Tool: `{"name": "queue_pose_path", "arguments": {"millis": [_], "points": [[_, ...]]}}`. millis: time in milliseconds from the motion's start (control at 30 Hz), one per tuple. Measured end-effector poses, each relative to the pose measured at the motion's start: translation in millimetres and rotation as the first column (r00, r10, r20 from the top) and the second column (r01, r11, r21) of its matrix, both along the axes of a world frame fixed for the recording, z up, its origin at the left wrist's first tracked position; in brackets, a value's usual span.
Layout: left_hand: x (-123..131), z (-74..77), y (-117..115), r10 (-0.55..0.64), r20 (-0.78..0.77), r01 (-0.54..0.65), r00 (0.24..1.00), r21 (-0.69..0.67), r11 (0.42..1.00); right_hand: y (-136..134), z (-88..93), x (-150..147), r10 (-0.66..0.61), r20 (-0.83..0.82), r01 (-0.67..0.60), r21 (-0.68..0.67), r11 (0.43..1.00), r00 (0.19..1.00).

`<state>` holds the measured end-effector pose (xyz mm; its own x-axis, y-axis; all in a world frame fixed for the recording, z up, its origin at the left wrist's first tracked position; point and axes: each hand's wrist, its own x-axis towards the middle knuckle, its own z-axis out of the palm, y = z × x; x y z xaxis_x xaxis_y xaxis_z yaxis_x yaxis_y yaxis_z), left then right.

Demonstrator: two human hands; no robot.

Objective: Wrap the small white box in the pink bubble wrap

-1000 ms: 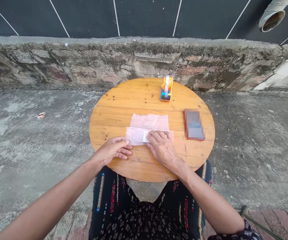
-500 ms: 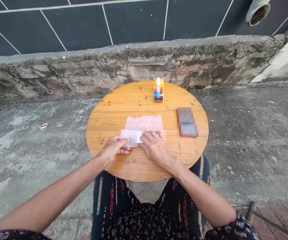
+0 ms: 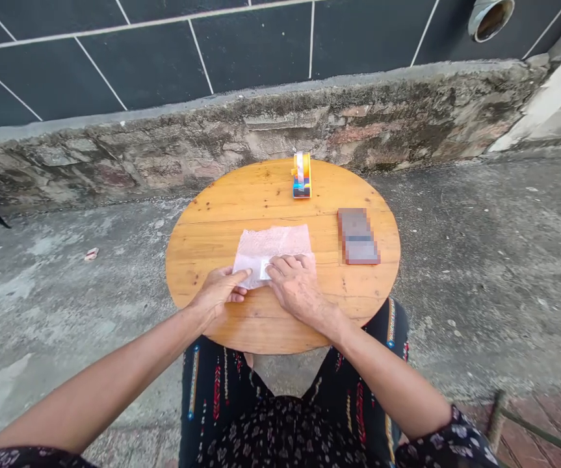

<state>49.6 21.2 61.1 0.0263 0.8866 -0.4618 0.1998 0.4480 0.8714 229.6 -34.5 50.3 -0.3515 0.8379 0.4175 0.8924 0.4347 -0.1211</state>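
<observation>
A sheet of pinkish, see-through bubble wrap [image 3: 280, 239] lies on a round wooden table [image 3: 221, 214], its near part folded over. My left hand [image 3: 222, 286] pinches the left end of the fold, thumb on top and fingers underneath. A small flat white piece [image 3: 263, 269] rests on the folded part, its kind not clear. Palm down, my right hand [image 3: 296, 286] lies on the right of the fold with its fingers stretched forward. Its fingertips cover part of the wrap and touch the white piece's right side.
Near the table's far edge stands a yellow and blue tape dispenser [image 3: 302, 177] with a roll of tape. A blurred dark rectangular item with a reddish edge [image 3: 359, 236] lies at the right. Behind the table runs a low stone wall [image 3: 173, 156].
The view has shifted slightly, so the table and its things appear a little further left. Both hands keep nearly the same places on the bubble wrap.
</observation>
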Motion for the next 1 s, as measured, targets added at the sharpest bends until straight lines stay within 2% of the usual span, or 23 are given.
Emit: {"name": "queue_pose_path", "arguments": {"millis": [333, 500, 733, 1000], "points": [[5, 1.2, 1, -0.084, -0.016, 0.085, 0.996, 0.105, 0.991, 1, -1.0, 0, 0.009, -0.004, -0.009, 0.022, 1.0, 1.0], [11, 3.9, 5, -0.08, -0.005, 0.08, 0.997, 0.11, 0.991, 2, -2.4, -1, 0.011, 0.012, -0.012, 0.04, 0.999, 1.0], [19, 5.5, 6, -0.082, 0.053, 0.077, 0.995, 0.101, 0.992, 4, 3.9, -1, 0.02, 0.064, -0.021, 0.012, 1.0, 0.998], [9, 3.9, 9, -0.103, 0.069, 0.102, 0.992, 0.022, 0.995, 5, 7.5, -2, 0.015, 0.127, -0.017, 0.012, 1.0, 0.992]]}}
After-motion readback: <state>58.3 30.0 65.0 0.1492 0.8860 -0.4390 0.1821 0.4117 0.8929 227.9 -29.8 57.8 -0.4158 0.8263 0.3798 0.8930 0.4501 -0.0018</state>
